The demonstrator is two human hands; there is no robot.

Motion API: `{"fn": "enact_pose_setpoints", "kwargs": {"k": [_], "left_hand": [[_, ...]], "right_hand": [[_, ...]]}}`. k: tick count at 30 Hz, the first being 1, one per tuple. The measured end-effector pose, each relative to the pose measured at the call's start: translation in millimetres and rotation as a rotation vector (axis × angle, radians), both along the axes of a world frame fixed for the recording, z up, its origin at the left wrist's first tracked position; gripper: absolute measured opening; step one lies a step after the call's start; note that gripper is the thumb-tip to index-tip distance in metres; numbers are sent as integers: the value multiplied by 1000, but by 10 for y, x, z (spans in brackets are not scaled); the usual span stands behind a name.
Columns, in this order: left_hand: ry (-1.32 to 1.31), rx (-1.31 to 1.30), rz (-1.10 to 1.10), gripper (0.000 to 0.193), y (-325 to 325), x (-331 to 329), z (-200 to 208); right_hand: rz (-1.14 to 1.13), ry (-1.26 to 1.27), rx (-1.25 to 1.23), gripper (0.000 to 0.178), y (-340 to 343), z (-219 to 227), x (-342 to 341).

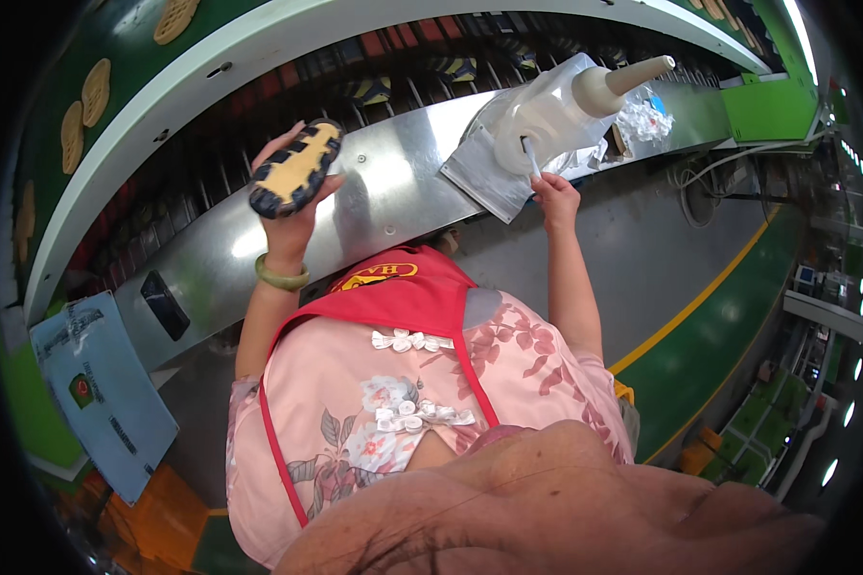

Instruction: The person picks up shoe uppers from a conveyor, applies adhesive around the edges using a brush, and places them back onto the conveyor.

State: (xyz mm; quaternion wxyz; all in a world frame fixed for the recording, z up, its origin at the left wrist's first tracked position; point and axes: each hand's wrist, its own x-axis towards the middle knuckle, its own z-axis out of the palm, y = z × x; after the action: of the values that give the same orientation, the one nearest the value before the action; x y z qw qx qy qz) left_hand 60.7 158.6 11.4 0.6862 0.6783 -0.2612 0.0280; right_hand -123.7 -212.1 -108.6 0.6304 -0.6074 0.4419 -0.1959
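Nearest to me are my pink floral top (345, 422) and the red apron (393, 273) over it. Past the green bangle (281, 276) on my wrist, my left hand (300, 218) is wrapped around a dark-edged shoe (299, 171), its tan underside turned up toward me: fingers bent along the far side, thumb out at the right edge, the spread only as wide as the shoe. My right hand (558, 199) is nearly closed, fingertips pinching a thin pale stick (533, 169); its other end goes into a hole in the side of a translucent white bottle (547, 113), so I cannot tell what that tip looks like. The bottle lies beside a grey sheet (489, 177) on the metal ledge (379, 187). Beyond the ledge are more shoes (369, 90), and farthest, tan soles (96, 93) on a green surface (129, 57).
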Motion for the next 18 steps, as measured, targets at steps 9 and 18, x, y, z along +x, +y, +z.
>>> {"fn": "enact_pose_setpoints", "kwargs": {"k": [9, 18], "left_hand": [[-299, 9, 16, 65, -343, -28, -187], [-636, 112, 209, 57, -447, 137, 112]], "right_hand": [[-1, 103, 97, 23, 420, 327, 97], [507, -339, 231, 20, 1503, 1639, 490]]}}
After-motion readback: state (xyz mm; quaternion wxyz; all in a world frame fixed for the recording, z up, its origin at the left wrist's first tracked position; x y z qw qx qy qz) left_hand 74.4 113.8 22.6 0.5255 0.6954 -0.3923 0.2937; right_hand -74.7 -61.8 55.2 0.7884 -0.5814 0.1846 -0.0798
